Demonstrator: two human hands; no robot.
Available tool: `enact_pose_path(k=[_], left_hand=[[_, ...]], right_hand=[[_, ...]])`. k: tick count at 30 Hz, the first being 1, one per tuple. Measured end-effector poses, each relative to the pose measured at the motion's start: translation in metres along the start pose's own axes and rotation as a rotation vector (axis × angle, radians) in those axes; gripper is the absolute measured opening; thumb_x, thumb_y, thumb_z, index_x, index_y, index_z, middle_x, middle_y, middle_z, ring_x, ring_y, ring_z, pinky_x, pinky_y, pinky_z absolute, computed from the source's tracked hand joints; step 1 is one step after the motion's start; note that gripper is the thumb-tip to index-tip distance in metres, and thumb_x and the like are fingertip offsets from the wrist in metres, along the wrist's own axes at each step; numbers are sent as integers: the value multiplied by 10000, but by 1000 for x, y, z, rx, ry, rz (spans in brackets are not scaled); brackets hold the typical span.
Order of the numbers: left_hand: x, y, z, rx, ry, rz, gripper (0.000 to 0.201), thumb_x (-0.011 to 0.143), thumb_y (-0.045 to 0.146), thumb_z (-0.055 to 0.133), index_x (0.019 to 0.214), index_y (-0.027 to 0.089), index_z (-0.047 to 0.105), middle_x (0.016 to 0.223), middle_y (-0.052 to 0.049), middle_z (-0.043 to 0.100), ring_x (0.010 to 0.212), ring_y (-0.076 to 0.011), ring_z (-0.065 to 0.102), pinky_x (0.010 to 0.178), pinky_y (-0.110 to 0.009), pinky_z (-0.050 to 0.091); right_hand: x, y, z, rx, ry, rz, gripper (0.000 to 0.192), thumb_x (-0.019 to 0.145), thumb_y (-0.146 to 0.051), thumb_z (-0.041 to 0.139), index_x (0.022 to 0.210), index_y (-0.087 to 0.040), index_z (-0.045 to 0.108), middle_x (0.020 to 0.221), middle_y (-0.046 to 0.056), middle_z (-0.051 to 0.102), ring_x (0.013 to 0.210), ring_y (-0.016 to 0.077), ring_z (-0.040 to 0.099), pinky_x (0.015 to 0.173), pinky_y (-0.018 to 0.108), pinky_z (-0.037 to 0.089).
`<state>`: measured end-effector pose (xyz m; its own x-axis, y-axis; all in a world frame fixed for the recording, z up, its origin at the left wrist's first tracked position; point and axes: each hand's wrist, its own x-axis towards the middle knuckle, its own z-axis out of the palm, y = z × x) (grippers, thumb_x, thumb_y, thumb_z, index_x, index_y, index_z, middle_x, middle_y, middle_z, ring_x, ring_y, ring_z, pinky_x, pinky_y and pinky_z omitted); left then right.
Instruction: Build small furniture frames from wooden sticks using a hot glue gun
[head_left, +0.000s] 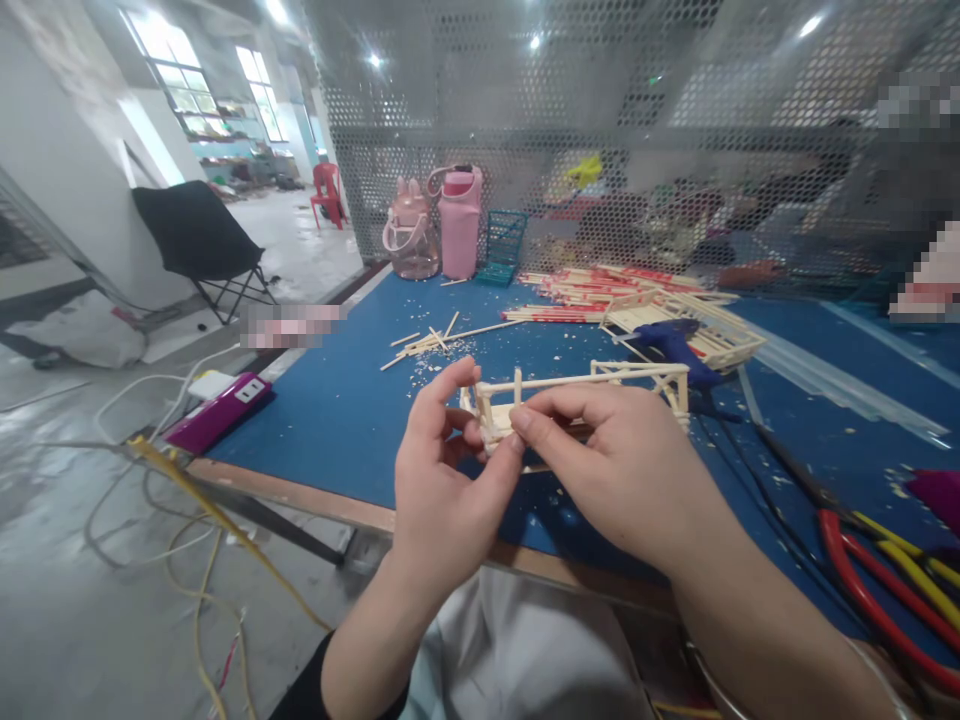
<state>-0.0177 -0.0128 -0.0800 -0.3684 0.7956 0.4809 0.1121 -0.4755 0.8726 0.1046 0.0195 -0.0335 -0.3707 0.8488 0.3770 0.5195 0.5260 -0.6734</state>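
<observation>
A small frame [637, 372] built of thin wooden sticks is held above the blue table, close to its front edge. My left hand [446, 490] is closed around the frame's left end, with its thumb and fingers against the sticks. Between the thumb and fingertips of my right hand [626, 465] is the lower part of a short upright wooden stick [518, 384] at the frame's side. Both thumbs nearly meet there. My hands hide much of the frame's lower side. Just behind lies a blue glue gun [667, 345], leaning against a second stick frame [731, 335].
Loose sticks [427, 345] and a pile of red-tipped sticks [592, 290] lie farther back. Two pink bottles [459, 225] and a teal rack [502, 245] stand by the mesh screen. Red-handled pliers [847, 560] lie right; a purple power strip [221, 412] sits at the left edge.
</observation>
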Motion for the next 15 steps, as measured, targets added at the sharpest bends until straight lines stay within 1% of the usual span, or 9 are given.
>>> enact_pose_path(k=[2,5,6,8,10,12,14,15], left_hand=[[1,0,2,6,23,-1,499,690,174,710,1151,253,535,993,-32,580,657,-84,511,583,-210,498],[-1,-2,6,25,109,5,393,680,182,714,1030,229,540,918,-14,566,666,-87,526,574,-201,484],[-3,-4,8,38,140,19,363,685,187,711,1000,224,534,906,-11,559,694,-95,537,599,-208,490],[-8,-10,9,84,184,42,353,698,201,706,997,221,518,939,-19,553,801,-120,564,703,-247,507],[-15,-16,9,132,177,27,380,714,221,705,1037,217,504,1014,-41,552,907,-150,574,807,-304,502],[-21,-21,8,160,131,10,352,733,246,701,1028,206,513,1049,-59,556,966,-175,576,854,-344,493],[-27,-23,7,187,114,75,302,739,275,708,977,197,539,1032,-64,569,981,-188,576,852,-355,497],[-29,-24,7,213,132,131,288,735,290,717,951,195,553,1015,-62,574,982,-190,575,848,-353,499]], right_hand=[[0,1,0,3,14,-8,222,812,-225,542,639,-216,681,648,-10,694,617,146,618,575,266,400],[3,1,0,2,28,-18,227,806,-232,544,618,-211,670,633,-10,691,595,145,615,558,267,393],[3,1,0,4,26,-23,229,805,-231,543,612,-210,665,626,-11,689,584,144,613,555,267,391],[5,2,1,5,28,-43,231,806,-228,541,606,-210,657,620,-15,688,571,140,609,561,271,391],[4,5,1,-17,53,-85,226,809,-228,541,613,-216,655,622,-18,688,578,143,609,578,280,391],[1,8,2,-63,99,-147,223,816,-241,542,622,-223,652,632,-15,689,604,155,613,602,298,388],[-4,12,3,-121,152,-214,223,826,-264,542,632,-229,646,645,-9,690,628,169,616,630,321,383],[-7,14,4,-147,177,-241,219,830,-273,543,638,-230,641,655,-6,690,639,175,618,647,332,382]])
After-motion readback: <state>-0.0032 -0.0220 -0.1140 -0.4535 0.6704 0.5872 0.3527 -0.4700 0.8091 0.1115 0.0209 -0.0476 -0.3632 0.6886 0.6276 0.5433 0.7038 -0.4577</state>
